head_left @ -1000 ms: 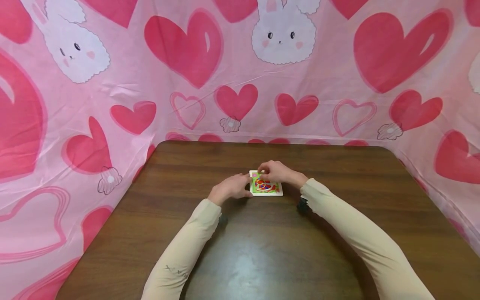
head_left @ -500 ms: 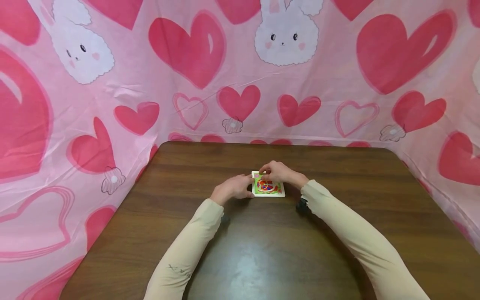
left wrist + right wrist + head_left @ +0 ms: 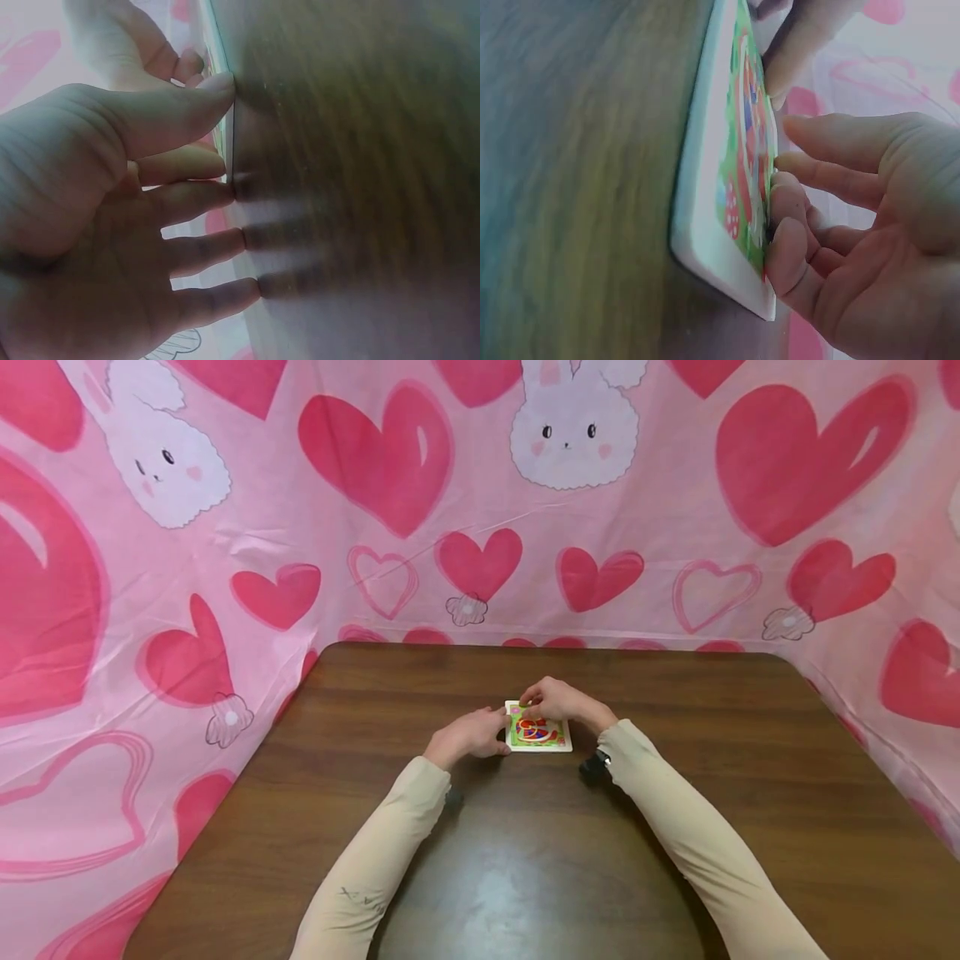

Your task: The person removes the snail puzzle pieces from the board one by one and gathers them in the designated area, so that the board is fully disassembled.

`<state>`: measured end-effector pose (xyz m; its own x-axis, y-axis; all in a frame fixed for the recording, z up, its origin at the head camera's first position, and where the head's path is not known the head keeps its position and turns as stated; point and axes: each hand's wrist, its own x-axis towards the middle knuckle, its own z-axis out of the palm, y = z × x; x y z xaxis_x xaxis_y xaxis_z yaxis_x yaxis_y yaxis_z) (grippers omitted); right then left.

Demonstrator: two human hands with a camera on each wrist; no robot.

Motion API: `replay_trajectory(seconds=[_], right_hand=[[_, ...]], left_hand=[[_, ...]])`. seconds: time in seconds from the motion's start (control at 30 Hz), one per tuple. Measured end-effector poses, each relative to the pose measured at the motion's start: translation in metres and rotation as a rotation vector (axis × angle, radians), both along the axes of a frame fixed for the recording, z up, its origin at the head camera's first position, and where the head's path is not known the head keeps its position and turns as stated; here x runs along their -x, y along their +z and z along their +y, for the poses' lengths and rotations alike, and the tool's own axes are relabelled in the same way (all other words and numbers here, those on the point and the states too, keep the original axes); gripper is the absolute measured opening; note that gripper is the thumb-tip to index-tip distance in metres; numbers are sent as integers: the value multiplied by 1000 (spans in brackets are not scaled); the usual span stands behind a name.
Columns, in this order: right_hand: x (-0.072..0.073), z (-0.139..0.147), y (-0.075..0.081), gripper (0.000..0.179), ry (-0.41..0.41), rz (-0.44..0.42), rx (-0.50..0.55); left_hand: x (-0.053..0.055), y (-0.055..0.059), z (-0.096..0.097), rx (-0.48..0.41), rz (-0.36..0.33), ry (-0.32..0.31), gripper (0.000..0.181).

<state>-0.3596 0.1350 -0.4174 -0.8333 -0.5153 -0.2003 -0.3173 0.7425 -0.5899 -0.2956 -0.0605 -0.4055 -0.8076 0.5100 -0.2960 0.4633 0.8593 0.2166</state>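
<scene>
A small flat board (image 3: 538,747) with a white border and a bright green, red and blue picture lies on the table. Its thin side and pale rim show in the right wrist view. Over its left edge, my left hand (image 3: 471,735) touches it with thumb and forefinger; in the left wrist view the other fingers (image 3: 217,296) are straight, tips at the tabletop. My right hand (image 3: 561,700) reaches over its far part, fingers (image 3: 787,240) bent and fingertips right at the picture. Whether they pinch a small piece there, I cannot tell.
The brown wooden table (image 3: 360,702) surrounds the board on all sides. A pink cloth (image 3: 637,518) with hearts and rabbits hangs behind it and along both sides. A dark wrist device (image 3: 595,768) sits under the right cuff.
The right wrist has turned slightly, and its dark device has shifted to the left. Both hands stay at the board; the whole head view has moved a little.
</scene>
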Motion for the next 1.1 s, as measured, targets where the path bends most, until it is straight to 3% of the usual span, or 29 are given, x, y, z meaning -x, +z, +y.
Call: replay_trajectory(seconds=[0.27, 0.6, 1.1], right_hand=[[1, -3, -5, 25, -2, 51, 9], [-1, -9, -2, 25, -29, 49, 4], [0, -11, -6, 24, -3, 65, -37]], left_hand=[[0, 1, 0, 0, -16, 8, 61], [1, 2, -1, -4, -3, 6, 59], [0, 1, 0, 13, -10, 7, 61]])
